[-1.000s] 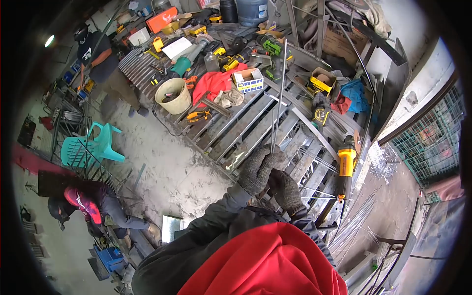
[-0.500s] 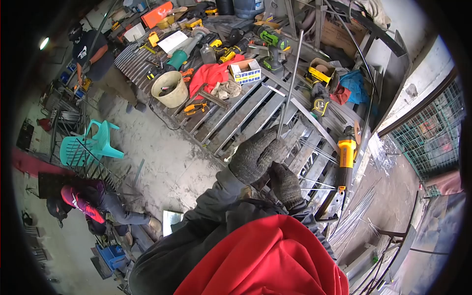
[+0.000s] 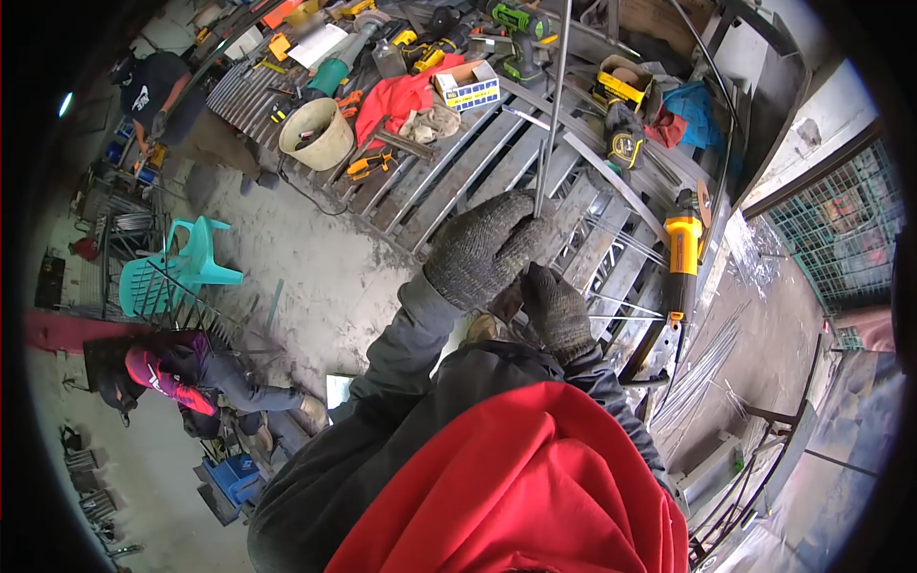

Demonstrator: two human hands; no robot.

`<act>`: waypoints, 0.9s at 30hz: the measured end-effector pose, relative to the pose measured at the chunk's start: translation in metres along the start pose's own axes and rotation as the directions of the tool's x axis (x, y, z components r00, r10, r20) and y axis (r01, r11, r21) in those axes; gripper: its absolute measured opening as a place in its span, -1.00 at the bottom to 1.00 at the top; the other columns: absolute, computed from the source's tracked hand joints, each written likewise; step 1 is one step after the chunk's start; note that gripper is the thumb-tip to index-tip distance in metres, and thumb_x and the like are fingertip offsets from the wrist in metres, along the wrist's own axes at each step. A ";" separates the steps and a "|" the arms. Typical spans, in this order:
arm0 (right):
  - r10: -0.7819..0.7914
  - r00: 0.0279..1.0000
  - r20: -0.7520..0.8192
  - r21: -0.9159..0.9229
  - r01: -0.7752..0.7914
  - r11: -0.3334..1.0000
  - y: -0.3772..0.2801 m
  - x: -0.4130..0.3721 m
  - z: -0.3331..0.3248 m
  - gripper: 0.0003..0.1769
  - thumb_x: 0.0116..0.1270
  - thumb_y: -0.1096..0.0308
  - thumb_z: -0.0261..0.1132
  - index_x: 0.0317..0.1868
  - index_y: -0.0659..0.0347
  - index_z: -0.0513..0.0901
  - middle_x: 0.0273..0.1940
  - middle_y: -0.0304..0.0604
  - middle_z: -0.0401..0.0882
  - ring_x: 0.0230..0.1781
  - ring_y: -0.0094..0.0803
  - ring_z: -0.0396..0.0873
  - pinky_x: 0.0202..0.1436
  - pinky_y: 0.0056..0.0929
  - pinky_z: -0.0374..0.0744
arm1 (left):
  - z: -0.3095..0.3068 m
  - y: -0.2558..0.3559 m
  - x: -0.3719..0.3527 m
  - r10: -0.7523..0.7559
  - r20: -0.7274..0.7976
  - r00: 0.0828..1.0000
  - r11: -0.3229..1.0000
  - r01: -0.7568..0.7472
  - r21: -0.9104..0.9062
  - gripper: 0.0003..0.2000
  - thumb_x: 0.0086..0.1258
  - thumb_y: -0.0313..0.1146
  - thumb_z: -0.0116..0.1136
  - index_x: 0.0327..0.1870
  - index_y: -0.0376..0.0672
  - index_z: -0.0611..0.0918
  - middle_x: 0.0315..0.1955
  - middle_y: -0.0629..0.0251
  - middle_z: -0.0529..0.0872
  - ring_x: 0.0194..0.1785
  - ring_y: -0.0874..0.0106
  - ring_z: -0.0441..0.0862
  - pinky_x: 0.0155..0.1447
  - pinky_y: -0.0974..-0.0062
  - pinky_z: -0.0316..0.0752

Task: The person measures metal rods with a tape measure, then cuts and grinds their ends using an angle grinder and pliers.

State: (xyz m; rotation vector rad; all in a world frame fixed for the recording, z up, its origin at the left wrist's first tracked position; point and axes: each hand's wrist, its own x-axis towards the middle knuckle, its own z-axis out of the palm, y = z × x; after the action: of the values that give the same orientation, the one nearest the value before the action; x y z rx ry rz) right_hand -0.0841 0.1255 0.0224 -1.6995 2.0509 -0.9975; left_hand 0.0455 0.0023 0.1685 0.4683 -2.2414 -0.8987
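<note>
My left hand [image 3: 485,250], in a dark grey knitted glove, is closed around a thin metal rod [image 3: 556,105]. The rod stands up from the fist and leans slightly right over the bench. Just below and to the right, my right hand [image 3: 556,313], gloved alike, has its fingers curled together; what they hold, if anything, is hidden. Both hands are in front of the slatted metal workbench [image 3: 462,181]. Thin rods [image 3: 626,318] extend to the right beside my right hand. A yellow angle grinder [image 3: 683,246] lies at the bench's right edge.
On the bench are a white bucket [image 3: 316,136], red cloth [image 3: 394,105], small box [image 3: 468,86], green drill [image 3: 522,43] and tape measure [image 3: 626,148]. A person [image 3: 158,95] stands far left; another [image 3: 191,377] bends low near a turquoise chair [image 3: 186,267].
The view has shifted, and the bench things appear higher in it. Both hands stay close together, the left still around the rod, whose top now passes beyond the upper edge.
</note>
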 end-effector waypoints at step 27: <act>-0.153 0.988 0.008 0.100 0.151 0.983 0.006 -0.007 -0.004 -0.62 0.29 0.34 0.36 0.11 0.22 0.62 -0.01 0.16 0.65 0.01 0.14 0.63 -0.03 -0.03 0.64 | 0.013 0.004 -0.034 0.227 0.075 0.971 0.964 -0.235 0.127 -0.56 0.43 -0.33 0.11 0.31 -0.27 0.56 0.17 0.01 0.60 0.21 0.13 0.62 0.21 0.27 0.61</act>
State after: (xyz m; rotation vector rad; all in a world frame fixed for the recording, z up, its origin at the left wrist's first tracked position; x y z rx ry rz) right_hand -0.0894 0.1337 0.0195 -1.8280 1.8519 -1.1091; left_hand 0.0605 0.0296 0.1494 0.2351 -2.3625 -0.6508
